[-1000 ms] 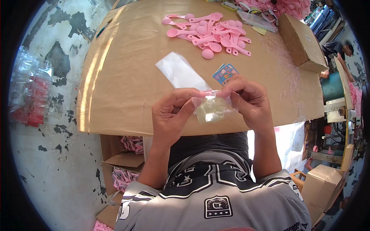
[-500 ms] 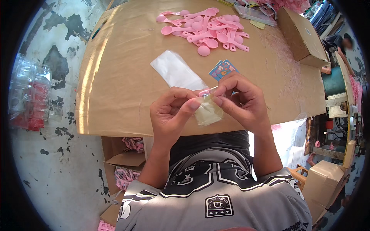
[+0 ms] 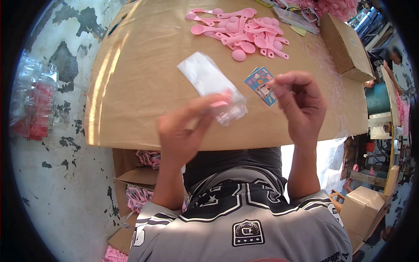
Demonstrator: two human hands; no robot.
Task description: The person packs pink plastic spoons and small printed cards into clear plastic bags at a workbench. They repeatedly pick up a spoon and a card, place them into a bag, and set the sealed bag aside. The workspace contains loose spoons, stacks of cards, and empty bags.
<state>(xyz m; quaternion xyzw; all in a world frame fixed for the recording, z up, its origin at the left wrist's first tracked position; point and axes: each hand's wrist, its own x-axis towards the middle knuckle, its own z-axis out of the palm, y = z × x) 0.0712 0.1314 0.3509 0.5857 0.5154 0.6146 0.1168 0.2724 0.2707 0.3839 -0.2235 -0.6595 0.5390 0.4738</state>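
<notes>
My left hand (image 3: 183, 129) is smeared by motion over the lower end of a stack of clear plastic bags (image 3: 205, 74). Something pink (image 3: 220, 104) shows at its fingertips, too blurred to name. My right hand (image 3: 303, 102) is raised with thumb and forefinger pinched together; whatever may be between them is too small to make out. Just left of those fingertips, a few small blue printed cards (image 3: 258, 83) lie fanned on the brown table covering (image 3: 139, 87). Farther back sits a heap of pink measuring spoons (image 3: 238, 32).
A cardboard box (image 3: 349, 48) stands at the table's right edge, with loose pink strands (image 3: 321, 65) beside it. At the back right lies a clear plastic case (image 3: 297, 19). Open boxes (image 3: 137, 174) with pink items are below the table's left front. A pen (image 3: 117, 24) lies far left.
My hands have moved apart, the left one leftward and the right one rightward. The small yellowish clear packet they held between them is no longer visible. The cards show more fully.
</notes>
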